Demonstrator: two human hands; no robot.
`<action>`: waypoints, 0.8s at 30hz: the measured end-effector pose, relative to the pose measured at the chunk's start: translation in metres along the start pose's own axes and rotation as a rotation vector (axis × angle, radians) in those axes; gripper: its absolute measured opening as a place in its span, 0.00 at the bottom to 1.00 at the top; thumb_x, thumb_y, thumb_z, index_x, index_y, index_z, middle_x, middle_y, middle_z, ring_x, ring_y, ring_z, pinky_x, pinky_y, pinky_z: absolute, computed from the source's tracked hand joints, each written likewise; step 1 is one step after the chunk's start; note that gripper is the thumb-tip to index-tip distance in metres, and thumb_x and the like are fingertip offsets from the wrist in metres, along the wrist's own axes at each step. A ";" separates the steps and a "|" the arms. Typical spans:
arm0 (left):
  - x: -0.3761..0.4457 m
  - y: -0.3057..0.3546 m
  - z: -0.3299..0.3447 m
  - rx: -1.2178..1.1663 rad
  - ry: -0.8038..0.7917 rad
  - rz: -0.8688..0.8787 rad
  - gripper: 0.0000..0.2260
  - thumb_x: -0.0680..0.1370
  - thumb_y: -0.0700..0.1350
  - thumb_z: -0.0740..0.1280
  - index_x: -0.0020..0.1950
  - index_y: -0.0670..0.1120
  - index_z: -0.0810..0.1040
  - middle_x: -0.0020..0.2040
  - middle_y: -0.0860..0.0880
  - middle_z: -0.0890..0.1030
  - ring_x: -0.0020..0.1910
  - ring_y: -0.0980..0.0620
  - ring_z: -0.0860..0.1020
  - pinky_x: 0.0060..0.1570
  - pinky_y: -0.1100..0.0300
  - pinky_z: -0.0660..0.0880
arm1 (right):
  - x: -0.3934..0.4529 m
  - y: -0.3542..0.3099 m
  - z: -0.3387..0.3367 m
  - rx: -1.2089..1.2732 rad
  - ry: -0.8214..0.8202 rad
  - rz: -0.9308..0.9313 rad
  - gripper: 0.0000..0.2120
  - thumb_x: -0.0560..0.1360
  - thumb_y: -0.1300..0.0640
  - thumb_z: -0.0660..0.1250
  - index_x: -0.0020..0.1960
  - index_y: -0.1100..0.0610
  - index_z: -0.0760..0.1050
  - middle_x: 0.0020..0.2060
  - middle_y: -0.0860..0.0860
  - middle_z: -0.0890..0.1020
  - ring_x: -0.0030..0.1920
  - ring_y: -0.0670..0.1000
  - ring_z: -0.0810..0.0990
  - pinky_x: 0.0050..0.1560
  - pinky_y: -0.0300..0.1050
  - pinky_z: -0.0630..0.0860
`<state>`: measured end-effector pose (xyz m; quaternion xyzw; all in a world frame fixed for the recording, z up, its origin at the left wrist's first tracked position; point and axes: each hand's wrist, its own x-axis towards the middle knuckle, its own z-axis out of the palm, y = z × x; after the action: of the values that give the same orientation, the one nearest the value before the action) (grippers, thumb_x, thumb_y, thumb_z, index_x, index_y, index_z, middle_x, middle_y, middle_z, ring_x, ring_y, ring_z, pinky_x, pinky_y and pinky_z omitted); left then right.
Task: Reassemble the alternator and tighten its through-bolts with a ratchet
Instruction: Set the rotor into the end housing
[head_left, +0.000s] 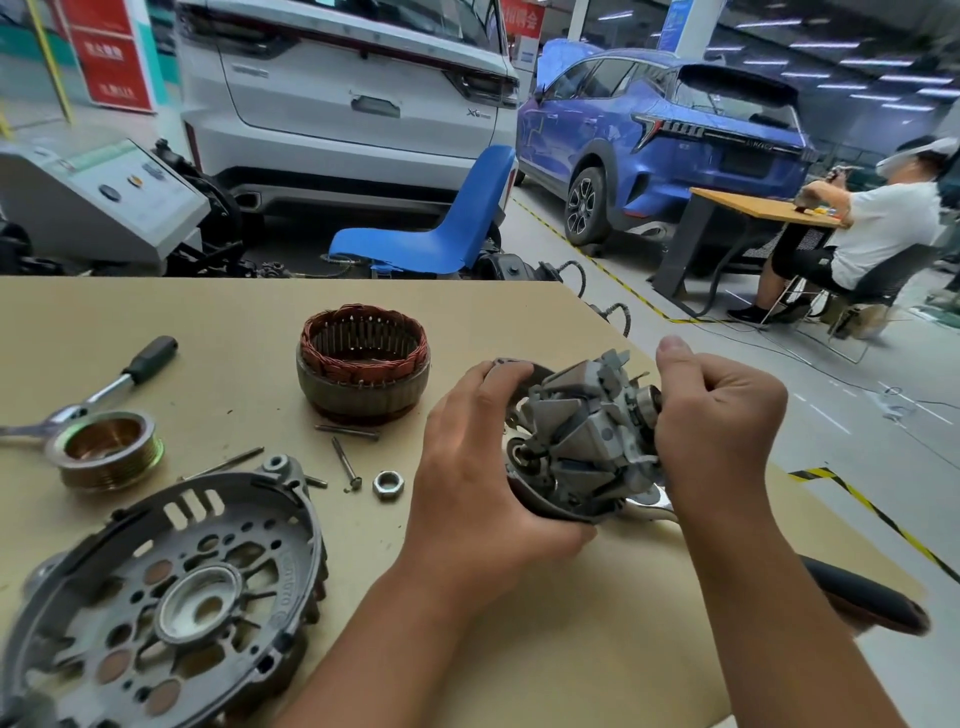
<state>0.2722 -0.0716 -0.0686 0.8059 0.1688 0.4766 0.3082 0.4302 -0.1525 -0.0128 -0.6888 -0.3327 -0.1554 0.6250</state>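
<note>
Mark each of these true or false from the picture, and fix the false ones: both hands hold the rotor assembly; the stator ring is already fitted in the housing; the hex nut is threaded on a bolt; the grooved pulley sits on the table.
1. Both the left hand and the right hand grip the grey claw-pole rotor assembly. True.
2. The copper-wound stator ring is fitted in the grey vented aluminium housing. False: it stands alone on the tan table, apart from the housing.
3. The silver hex nut is threaded on a bolt. False: it lies loose beside a long dark bolt.
4. The brass-coloured grooved pulley sits on the table. True.
</note>
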 end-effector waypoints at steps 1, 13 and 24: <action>0.000 0.000 0.000 -0.007 0.002 -0.003 0.48 0.57 0.55 0.83 0.73 0.63 0.64 0.70 0.62 0.70 0.68 0.50 0.71 0.64 0.56 0.73 | 0.000 0.001 -0.001 0.006 -0.002 0.008 0.27 0.80 0.54 0.67 0.26 0.54 0.57 0.21 0.44 0.55 0.25 0.45 0.53 0.28 0.42 0.53; 0.000 0.000 -0.001 0.037 -0.045 0.018 0.51 0.57 0.56 0.82 0.76 0.63 0.62 0.76 0.57 0.66 0.75 0.50 0.65 0.68 0.48 0.73 | 0.000 -0.007 0.008 -0.020 -0.076 -0.135 0.29 0.80 0.57 0.67 0.26 0.54 0.56 0.23 0.46 0.56 0.25 0.45 0.55 0.28 0.42 0.54; -0.001 0.001 -0.006 0.021 -0.017 -0.030 0.50 0.55 0.61 0.82 0.73 0.65 0.62 0.66 0.69 0.67 0.64 0.58 0.71 0.58 0.58 0.76 | 0.017 -0.015 0.021 -0.063 -0.355 -0.271 0.29 0.79 0.55 0.67 0.26 0.52 0.56 0.22 0.46 0.57 0.24 0.46 0.55 0.28 0.43 0.55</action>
<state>0.2668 -0.0707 -0.0668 0.8106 0.1833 0.4629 0.3083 0.4284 -0.1280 0.0061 -0.6736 -0.5220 -0.1250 0.5081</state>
